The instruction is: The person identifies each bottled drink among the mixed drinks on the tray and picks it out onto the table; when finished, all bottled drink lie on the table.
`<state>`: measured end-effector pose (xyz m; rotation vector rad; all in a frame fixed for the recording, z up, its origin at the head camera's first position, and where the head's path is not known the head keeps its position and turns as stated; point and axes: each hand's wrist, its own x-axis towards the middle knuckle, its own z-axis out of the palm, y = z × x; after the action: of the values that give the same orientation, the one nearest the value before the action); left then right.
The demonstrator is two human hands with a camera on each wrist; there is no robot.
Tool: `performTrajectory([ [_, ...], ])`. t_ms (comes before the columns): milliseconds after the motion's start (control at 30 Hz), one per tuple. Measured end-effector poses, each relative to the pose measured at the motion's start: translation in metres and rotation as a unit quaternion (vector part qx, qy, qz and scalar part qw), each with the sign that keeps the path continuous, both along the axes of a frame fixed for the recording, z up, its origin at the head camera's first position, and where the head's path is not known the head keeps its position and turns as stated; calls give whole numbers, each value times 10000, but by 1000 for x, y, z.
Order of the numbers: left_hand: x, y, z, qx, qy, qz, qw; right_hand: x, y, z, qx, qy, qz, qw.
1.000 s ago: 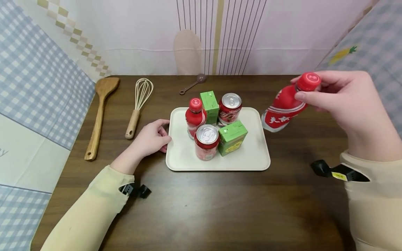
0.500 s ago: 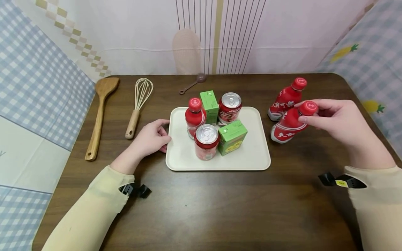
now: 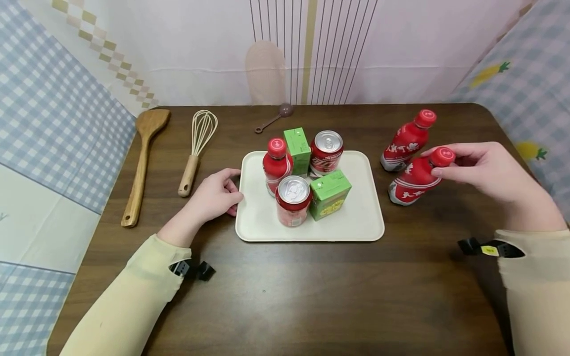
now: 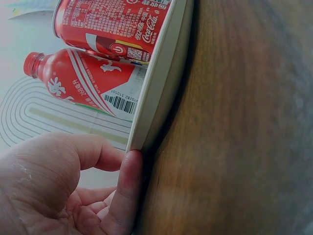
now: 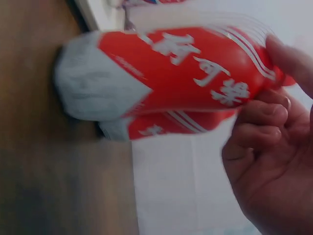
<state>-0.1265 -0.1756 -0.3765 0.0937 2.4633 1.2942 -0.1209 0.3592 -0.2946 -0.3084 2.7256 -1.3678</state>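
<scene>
My right hand (image 3: 485, 170) grips a red cola bottle (image 3: 414, 182) just under its cap. In the right wrist view this bottle (image 5: 186, 73) has its base right at the table, and a second bottle shows behind it. That second red cola bottle (image 3: 404, 143) stands farther back on the table. At the left, thumb and fingertips of my left hand (image 3: 215, 195) hold the rim of a cream tray (image 4: 159, 83). On the tray are a red bottle (image 3: 277, 170), a silver-topped can (image 3: 293, 202), another red can (image 3: 326, 153) and two green drink cartons (image 3: 329, 195).
Left of the tray lie a wooden turner (image 3: 141, 168) and a whisk (image 3: 195, 158) with a wooden handle. A brown measuring spoon (image 3: 276, 116) lies behind the tray. Patterned cloth (image 3: 200, 54) hangs at the table's back edge, with checked cloth (image 3: 49, 109) at the left.
My right hand has lowered the bottle to the table in front of the other bottle, then shifted slightly right with it. The left hand and the tray have stayed put.
</scene>
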Motion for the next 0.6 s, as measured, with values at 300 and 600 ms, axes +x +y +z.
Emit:
performTrajectory([
  [300, -1, 2, 1, -18, 36, -45, 10000, -1, 4, -2, 4, 29, -170, 9999],
  [600, 0, 1, 0, 30, -24, 9, 10000, 2, 0, -4, 1, 102, -266, 9996],
])
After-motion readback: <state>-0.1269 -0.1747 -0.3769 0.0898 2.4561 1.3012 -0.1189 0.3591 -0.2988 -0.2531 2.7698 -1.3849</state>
